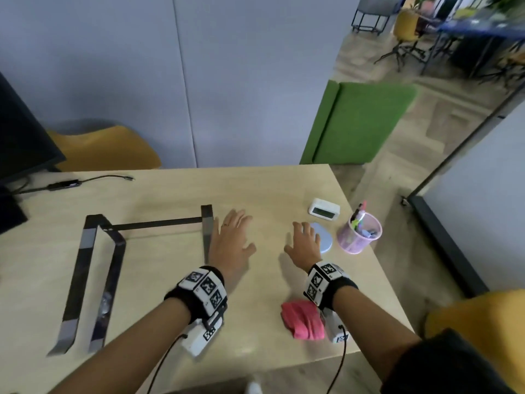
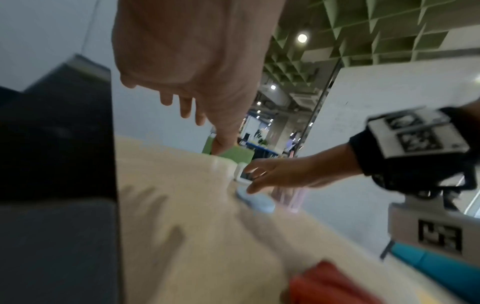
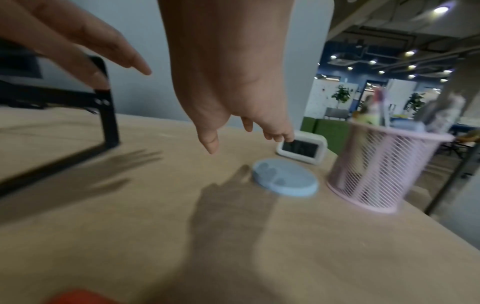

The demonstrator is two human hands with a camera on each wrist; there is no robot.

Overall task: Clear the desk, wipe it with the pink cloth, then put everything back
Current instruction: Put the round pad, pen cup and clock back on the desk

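Note:
The pink cloth [image 1: 302, 319] lies crumpled near the desk's front edge, under my right wrist. My left hand [image 1: 233, 237] hovers open over the middle of the wooden desk [image 1: 159, 280], just right of a black metal stand [image 1: 93, 268]. My right hand [image 1: 304, 243] is open too, fingers spread above the desk beside a pale blue round coaster [image 1: 325, 240]. Behind the coaster [image 3: 285, 180] stand a white digital clock [image 1: 324, 210] and a pink mesh pen cup [image 1: 359, 233] with pens in it. Neither hand holds anything.
A black monitor [image 1: 20, 143] and a cable with an adapter [image 1: 65, 184] sit at the desk's far left. A grey partition wall [image 1: 142, 66] backs the desk. Yellow chairs [image 1: 105, 150] stand behind and at the right; a green panel [image 1: 358, 123] is beyond the corner.

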